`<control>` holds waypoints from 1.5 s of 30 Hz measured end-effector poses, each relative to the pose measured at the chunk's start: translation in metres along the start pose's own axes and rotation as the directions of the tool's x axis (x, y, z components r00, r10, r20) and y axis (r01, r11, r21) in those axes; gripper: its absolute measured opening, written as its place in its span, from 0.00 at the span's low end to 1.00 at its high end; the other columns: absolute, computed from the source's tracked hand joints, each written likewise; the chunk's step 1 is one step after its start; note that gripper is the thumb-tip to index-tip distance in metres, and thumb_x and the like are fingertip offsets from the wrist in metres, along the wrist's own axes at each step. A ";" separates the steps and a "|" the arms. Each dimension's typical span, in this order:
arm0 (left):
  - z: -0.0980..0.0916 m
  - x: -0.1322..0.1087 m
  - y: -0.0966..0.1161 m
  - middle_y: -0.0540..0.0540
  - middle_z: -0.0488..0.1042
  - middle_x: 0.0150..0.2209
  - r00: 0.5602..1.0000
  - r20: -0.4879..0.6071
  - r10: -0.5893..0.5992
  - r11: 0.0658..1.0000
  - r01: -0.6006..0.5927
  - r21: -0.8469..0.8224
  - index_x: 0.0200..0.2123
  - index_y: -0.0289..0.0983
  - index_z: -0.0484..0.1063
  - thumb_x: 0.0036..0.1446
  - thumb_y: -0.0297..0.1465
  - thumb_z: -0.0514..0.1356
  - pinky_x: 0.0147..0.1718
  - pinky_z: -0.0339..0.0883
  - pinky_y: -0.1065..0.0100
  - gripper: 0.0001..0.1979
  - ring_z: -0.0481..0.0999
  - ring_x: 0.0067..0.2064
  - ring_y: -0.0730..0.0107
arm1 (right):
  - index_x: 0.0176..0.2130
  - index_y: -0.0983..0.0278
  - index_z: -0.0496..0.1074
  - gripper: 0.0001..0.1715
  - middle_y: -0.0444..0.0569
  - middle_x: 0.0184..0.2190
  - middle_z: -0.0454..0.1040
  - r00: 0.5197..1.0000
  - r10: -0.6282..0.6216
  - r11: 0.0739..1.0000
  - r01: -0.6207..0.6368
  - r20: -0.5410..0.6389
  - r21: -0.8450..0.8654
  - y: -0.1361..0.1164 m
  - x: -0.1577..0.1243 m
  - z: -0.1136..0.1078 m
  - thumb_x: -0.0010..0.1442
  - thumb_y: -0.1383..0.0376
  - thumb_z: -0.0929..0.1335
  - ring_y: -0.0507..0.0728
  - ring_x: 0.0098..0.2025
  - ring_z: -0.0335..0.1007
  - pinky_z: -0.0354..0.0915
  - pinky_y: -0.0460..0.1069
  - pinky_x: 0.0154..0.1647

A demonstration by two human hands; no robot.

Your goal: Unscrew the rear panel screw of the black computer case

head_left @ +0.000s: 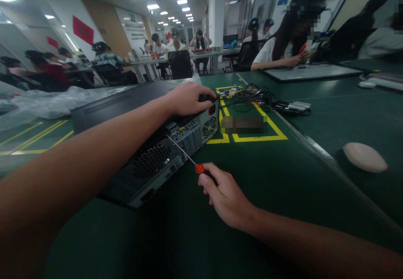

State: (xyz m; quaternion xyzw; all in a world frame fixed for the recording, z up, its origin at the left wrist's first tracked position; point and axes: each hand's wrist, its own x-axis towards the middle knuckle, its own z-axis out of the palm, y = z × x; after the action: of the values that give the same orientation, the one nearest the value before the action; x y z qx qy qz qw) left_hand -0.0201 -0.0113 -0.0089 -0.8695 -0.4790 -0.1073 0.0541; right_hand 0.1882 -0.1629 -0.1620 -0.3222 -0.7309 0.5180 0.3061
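A black desktop computer case [126, 98] lies on its side, its grey rear panel with vents, a fan grille and ports turned toward me. Across its top reaches my left arm; my left hand [187, 98] grips the case's far right corner, thumb and fingers curled at the edge. My right hand [223, 190] is closed around a screwdriver [185, 153] with a red handle end. The thin shaft points up and left, and its tip meets the rear panel near the expansion slots. Whether the tip sits in a screw is too small to tell.
Tangled cables [261, 96] lie beyond the case on the green table [315, 224]. Yellow tape [261, 138] marks rectangles around a blurred-out patch. A pale oval object [365, 157] rests at right. Clear plastic wrap [63, 102] is at left. A co-worker [289, 39] sits across.
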 end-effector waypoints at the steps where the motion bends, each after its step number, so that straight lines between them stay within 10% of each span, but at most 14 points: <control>1: 0.000 0.000 0.000 0.39 0.85 0.50 1.000 -0.002 0.001 1.000 -0.001 0.002 0.65 0.42 0.83 0.67 0.44 0.58 0.55 0.69 0.53 0.28 0.81 0.48 0.54 | 0.45 0.62 0.71 0.14 0.46 0.35 0.71 1.000 -0.008 1.000 0.008 -0.001 0.003 0.000 0.000 0.000 0.80 0.58 0.62 0.55 0.32 0.69 0.64 0.50 0.33; 32: 0.000 0.000 0.001 0.38 0.85 0.53 1.000 0.008 -0.001 1.000 0.000 0.005 0.65 0.41 0.82 0.68 0.44 0.57 0.58 0.69 0.53 0.29 0.82 0.49 0.54 | 0.51 0.61 0.71 0.11 0.42 0.33 0.70 1.000 -0.004 0.998 0.005 -0.012 0.056 0.002 0.000 0.002 0.79 0.56 0.65 0.54 0.32 0.69 0.64 0.49 0.33; 45: -0.002 0.000 0.002 0.37 0.85 0.51 1.000 0.010 -0.006 1.000 0.005 0.005 0.65 0.40 0.83 0.67 0.44 0.57 0.55 0.69 0.50 0.30 0.81 0.47 0.51 | 0.39 0.61 0.68 0.19 0.43 0.30 0.68 0.999 -0.010 0.997 0.007 0.036 0.071 0.003 0.001 0.002 0.82 0.55 0.61 0.53 0.29 0.66 0.62 0.49 0.30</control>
State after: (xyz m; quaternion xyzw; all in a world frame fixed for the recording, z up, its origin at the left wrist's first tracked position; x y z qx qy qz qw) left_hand -0.0186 -0.0132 -0.0074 -0.8686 -0.4819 -0.1020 0.0535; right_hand 0.1862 -0.1625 -0.1659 -0.2987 -0.7188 0.5479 0.3064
